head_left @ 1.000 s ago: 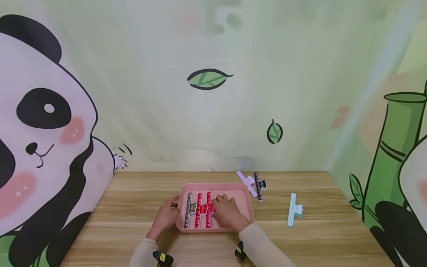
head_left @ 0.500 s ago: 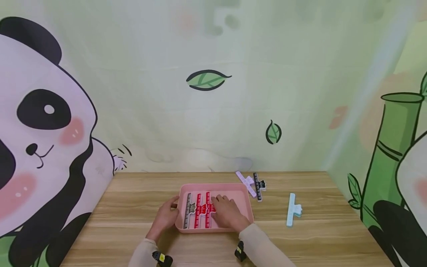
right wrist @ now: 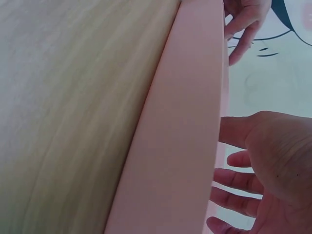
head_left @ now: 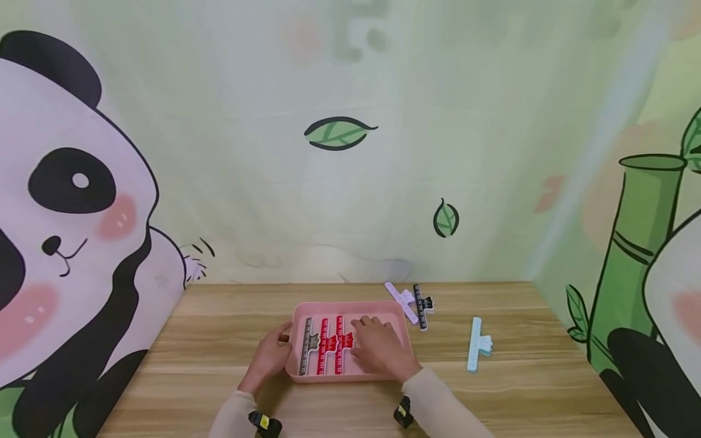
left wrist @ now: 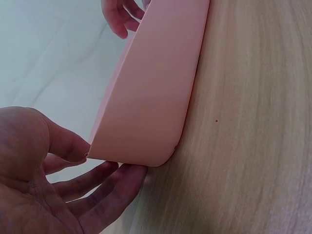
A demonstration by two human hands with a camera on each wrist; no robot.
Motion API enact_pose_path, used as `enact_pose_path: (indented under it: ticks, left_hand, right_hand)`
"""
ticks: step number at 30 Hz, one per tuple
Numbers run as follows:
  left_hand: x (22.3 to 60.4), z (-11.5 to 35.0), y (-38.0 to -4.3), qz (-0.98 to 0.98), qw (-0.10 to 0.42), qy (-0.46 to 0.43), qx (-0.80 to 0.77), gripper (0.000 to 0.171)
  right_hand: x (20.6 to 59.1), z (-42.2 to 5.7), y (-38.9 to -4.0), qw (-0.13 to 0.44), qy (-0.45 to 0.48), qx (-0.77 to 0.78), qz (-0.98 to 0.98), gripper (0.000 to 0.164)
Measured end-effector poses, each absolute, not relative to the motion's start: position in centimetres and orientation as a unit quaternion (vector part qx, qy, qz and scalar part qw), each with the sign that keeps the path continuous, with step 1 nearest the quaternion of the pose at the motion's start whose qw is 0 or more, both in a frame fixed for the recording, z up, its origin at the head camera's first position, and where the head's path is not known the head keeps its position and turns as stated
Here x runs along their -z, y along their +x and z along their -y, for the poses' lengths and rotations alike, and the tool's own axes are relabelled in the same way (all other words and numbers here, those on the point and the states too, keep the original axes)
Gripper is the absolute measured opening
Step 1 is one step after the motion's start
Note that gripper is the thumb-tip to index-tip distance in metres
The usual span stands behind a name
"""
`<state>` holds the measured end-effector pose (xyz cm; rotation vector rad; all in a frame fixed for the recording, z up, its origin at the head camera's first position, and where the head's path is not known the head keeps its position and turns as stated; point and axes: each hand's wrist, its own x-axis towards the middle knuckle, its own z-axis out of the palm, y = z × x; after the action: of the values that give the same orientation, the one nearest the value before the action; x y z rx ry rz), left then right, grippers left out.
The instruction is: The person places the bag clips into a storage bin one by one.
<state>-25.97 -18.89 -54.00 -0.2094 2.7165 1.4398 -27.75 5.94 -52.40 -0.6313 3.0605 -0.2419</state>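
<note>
A shallow pink tray [head_left: 372, 378] stands on the wooden table. In its left half lie one black clip [head_left: 305, 347] and two red clips, the left red clip [head_left: 322, 347] and the right red clip [head_left: 339, 344], side by side with long keyboard-patterned bars. My left hand [head_left: 269, 353] grips the tray's left side; in the left wrist view its thumb meets the rim and the fingers bear on the outer wall. Inside the tray, just right of the right red clip, my right hand [head_left: 380, 345] hovers with loose, spread fingers, holding nothing. In the right wrist view the tray wall hides its fingertips.
Behind the tray's back right corner lie a lilac clip [head_left: 401, 302] and another black clip [head_left: 420, 309], close together. A pale blue clip [head_left: 474, 345] rests farther right on the table [head_left: 526, 389]. A printed panda backdrop [head_left: 263, 194] rises at the table's back edge.
My right hand has come away from the right red clip, shifting slightly right. My left hand keeps its place at the tray. The whole head view has drifted a little.
</note>
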Motion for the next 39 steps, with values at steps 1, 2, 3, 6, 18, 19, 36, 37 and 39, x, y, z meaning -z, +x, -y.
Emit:
enact_pose_path:
  ticks: [1, 2, 3, 6, 18, 19, 36, 37, 39]
  left_hand:
    - [54.0, 18.9, -26.0, -0.881, 0.031, -0.069, -0.468, 0.057]
    - [54.0, 18.9, -26.0, -0.88, 0.032, -0.068, -0.468, 0.057]
    - [54.0, 18.9, -26.1, -0.879, 0.034, -0.07, -0.47, 0.057]
    - [54.0, 18.8, -26.1, -0.879, 0.037, -0.074, -0.47, 0.058]
    - [54.0, 18.9, -25.9, -0.885, 0.026, -0.064, -0.461, 0.057]
    - [54.0, 18.9, -25.9, -0.885, 0.026, -0.065, -0.461, 0.057]
    - [54.1, 18.9, -26.0, -0.881, 0.029, -0.069, -0.466, 0.056]
    - [54.1, 18.9, -26.0, -0.882, 0.029, -0.069, -0.466, 0.056]
    - [54.1, 18.9, -26.0, -0.882, 0.029, -0.069, -0.465, 0.056]
  right_hand:
    - [52.3, -6.2, -27.7, 0.003, -0.201, 0.081, -0.976, 0.059]
    - [52.2, -6.4, -27.7, 0.002, -0.2, 0.082, -0.976, 0.06]
    - [52.2, -6.7, -27.7, 0.0, -0.201, 0.084, -0.976, 0.061]
    - [52.1, -7.4, -27.7, -0.008, -0.203, 0.085, -0.975, 0.062]
    - [50.6, -10.0, -27.0, -0.037, -0.208, 0.098, -0.973, 0.057]
    - [50.4, -10.2, -27.0, -0.04, -0.207, 0.097, -0.973, 0.057]
    - [49.9, -14.4, -26.5, -0.077, -0.19, 0.098, -0.974, 0.055]
    - [49.8, -14.7, -26.5, -0.078, -0.189, 0.097, -0.974, 0.055]
    - [49.7, -15.3, -26.4, -0.078, -0.185, 0.095, -0.975, 0.055]
